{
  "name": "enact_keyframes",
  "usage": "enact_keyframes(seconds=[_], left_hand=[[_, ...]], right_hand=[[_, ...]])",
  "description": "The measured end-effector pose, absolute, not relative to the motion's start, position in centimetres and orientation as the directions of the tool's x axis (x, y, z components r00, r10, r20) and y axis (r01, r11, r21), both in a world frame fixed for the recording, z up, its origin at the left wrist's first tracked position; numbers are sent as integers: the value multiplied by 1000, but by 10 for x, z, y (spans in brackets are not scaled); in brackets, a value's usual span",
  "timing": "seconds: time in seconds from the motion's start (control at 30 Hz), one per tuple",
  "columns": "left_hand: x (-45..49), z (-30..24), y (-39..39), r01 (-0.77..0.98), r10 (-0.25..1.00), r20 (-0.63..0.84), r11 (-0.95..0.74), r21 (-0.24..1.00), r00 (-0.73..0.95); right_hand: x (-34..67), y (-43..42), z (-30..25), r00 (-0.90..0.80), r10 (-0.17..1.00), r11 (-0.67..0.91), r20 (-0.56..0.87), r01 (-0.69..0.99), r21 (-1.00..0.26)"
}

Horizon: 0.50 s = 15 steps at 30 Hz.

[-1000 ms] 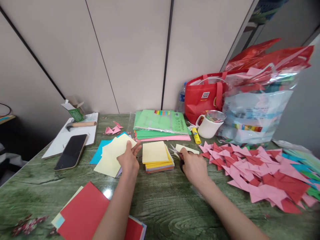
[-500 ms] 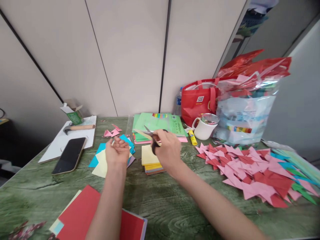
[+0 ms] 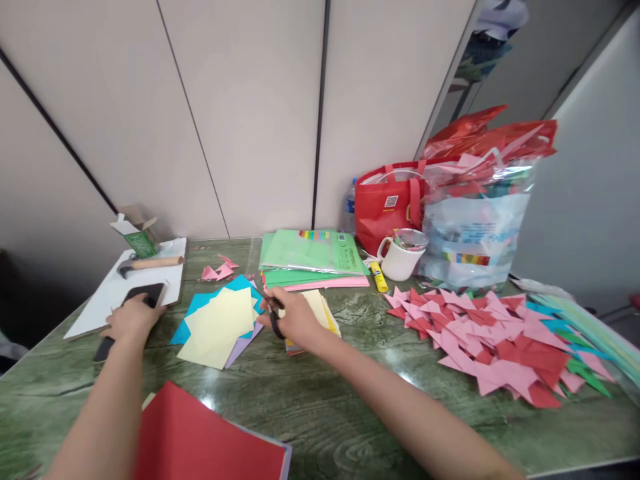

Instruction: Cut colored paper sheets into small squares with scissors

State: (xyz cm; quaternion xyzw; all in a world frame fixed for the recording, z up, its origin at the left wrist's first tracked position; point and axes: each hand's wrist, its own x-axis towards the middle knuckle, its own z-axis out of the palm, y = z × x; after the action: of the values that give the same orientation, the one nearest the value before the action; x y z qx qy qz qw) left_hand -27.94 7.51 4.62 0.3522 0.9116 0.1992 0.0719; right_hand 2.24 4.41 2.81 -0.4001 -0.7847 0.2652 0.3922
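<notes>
My left hand (image 3: 131,320) lies over the black smartphone (image 3: 153,293), fingers and thumb around its two long edges; the hand hides the phone's middle. In my right hand (image 3: 297,317) are dark-handled scissors (image 3: 275,320), their blades hardly visible. That hand is just in front of a stack of small yellow and coloured paper squares (image 3: 320,310), partly covering it. Between the hands, loose cream, blue and purple paper squares (image 3: 220,327) lie fanned out. A larger red sheet (image 3: 210,440) rests near the front, on top of other sheets.
Behind are green paper packs (image 3: 315,253), pink folded pieces (image 3: 220,269), a glue stick (image 3: 379,277) and a white mug (image 3: 403,260). Folded paper stars (image 3: 490,333) spread to the right, before a stuffed clear bag (image 3: 475,227). A hammer (image 3: 155,262) lies on a white board (image 3: 90,313).
My left hand has moved left from above the loose squares onto the smartphone. My right hand, with the scissors, has come lower and to the left. The view has shifted slightly.
</notes>
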Motion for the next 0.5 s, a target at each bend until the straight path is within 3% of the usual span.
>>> enact_keyframes(seconds=[0.13, 0.33, 0.43, 0.5], left_hand=[[-288, 39, 83, 551, 588, -1, 759, 347, -809], [-292, 34, 92, 608, 618, 42, 757, 241, -785], [-295, 31, 95, 579, 589, 52, 769, 269, -806], [-295, 32, 94, 653, 654, 142, 663, 365, -743]], right_hand=[[75, 43, 27, -353, 811, 577, 467, 613, -539], [109, 36, 12, -460, 775, 628, 434, 639, -444], [110, 33, 5, -496, 776, 630, 390, 636, -446], [110, 31, 3, -512, 790, 613, 336, 654, -444]])
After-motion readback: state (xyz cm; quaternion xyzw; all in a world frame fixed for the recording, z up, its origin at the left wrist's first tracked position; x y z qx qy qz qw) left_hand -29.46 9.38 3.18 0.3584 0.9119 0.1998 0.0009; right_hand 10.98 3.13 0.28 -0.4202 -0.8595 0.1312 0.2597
